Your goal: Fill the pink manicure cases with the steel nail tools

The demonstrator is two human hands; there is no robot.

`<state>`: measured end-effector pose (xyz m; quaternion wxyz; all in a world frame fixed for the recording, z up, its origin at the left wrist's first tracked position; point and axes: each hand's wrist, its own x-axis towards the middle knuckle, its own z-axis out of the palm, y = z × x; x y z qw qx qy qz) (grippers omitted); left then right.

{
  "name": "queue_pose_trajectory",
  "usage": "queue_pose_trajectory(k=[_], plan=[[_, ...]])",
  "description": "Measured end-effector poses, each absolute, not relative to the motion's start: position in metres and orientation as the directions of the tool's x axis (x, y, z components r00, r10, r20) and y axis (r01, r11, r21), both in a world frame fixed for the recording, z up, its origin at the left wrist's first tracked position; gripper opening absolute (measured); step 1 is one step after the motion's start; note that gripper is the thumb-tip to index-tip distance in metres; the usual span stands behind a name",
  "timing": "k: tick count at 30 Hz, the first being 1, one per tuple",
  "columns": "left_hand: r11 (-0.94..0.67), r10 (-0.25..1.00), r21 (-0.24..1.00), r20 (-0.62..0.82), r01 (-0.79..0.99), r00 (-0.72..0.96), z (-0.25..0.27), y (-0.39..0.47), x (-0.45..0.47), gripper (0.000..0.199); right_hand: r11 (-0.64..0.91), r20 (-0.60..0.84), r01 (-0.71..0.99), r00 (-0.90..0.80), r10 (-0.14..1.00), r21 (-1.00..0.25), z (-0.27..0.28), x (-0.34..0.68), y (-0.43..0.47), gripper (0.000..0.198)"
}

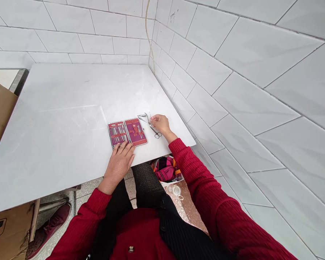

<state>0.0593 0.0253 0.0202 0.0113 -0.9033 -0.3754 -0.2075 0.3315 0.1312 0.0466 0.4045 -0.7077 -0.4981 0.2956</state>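
Note:
An unfolded manicure set case (pixel 135 141), red and purple inside, lies on the white table, with several slim metal tools strapped in its left half and smaller ones in its right half. My left hand (pixel 119 159) rests its outstretched fingers on the case's near edge. To the right of the case, my right hand (pixel 160 124) has its fingertips pinched together. A thin metal tip shows at the fingers, but its kind is too small to tell. Small scissors (pixel 157 135) lie beneath and beside that hand. Metal nippers (pixel 143 116) are just left of its fingertips, partly hidden.
The white table (pixel 56 133) meets tiled walls at the back and right. A cable (pixel 147 32) hangs in the corner. Cardboard boxes (pixel 9 231) stand at the left and below. Under the table's right edge sit a pink bag (pixel 165 171) and a small clear container (pixel 176 190).

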Motion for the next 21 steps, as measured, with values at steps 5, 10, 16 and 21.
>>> queue_pose_trajectory(k=[5, 10, 16, 21], plan=[[-0.714, 0.681, 0.153, 0.380, 0.683, 0.626, 0.020, 0.026, 0.059, 0.040, -0.119, -0.047, 0.290, 0.244, 0.969, -0.949, 0.046, 0.323, 0.131, 0.043], [-0.715, 0.682, 0.162, 0.378, 0.680, 0.626, 0.019, 0.026, 0.060, 0.040, -0.020, 0.018, 0.282, 0.132, 0.991, -0.959, 0.049, 0.305, 0.130, 0.060], [-0.715, 0.679, 0.142, 0.376, 0.685, 0.630, 0.021, 0.025, 0.060, 0.039, 0.024, 0.042, 0.287, 0.055, 0.998, -0.958, 0.049, 0.291, 0.136, 0.068], [-0.718, 0.677, 0.152, 0.381, 0.679, 0.630, 0.022, 0.025, 0.060, 0.040, 0.014, 0.031, 0.402, 0.035, 0.999, -0.915, 0.048, 0.290, 0.143, 0.055]])
